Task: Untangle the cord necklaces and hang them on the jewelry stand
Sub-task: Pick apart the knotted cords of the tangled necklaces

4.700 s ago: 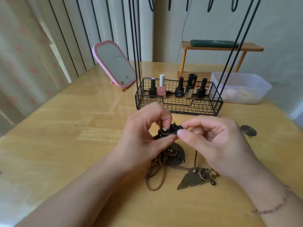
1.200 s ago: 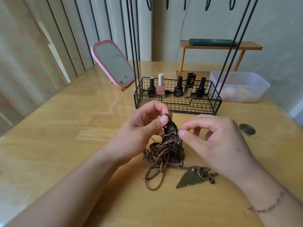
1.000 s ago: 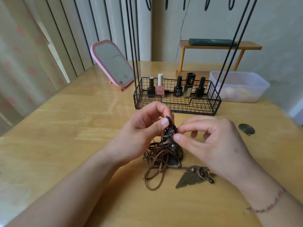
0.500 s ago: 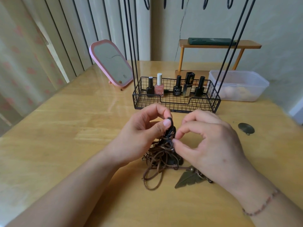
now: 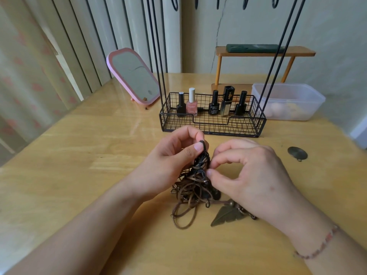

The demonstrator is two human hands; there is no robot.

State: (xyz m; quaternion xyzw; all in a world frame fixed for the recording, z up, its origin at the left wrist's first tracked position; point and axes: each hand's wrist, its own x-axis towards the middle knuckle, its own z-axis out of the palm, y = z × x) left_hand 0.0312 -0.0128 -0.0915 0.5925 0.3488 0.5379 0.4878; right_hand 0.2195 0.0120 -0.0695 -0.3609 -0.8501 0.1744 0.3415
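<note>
A tangle of brown and black cord necklaces [image 5: 193, 187] lies on the wooden table [image 5: 79, 165] between my hands. My left hand [image 5: 170, 161] pinches the top of the tangle and holds it lifted a little off the table. My right hand [image 5: 250, 175] pinches a strand on the tangle's right side with thumb and forefinger. A bronze leaf pendant [image 5: 226, 215] rests on the table, partly under my right hand. The black wire jewelry stand [image 5: 212, 118] rises behind, with hooks at the top edge.
The stand's basket holds several nail polish bottles [image 5: 191, 104]. A pink mirror [image 5: 133, 76] leans at the back left. A clear plastic tub [image 5: 288, 102] and a small wooden shelf [image 5: 262, 54] stand at the back right. A round metal disc [image 5: 297, 153] lies right of my hands.
The knot has been drawn up from a tight ball into a loose hanging tangle. My right hand has closed in from the right and now pinches a strand lower on it.
</note>
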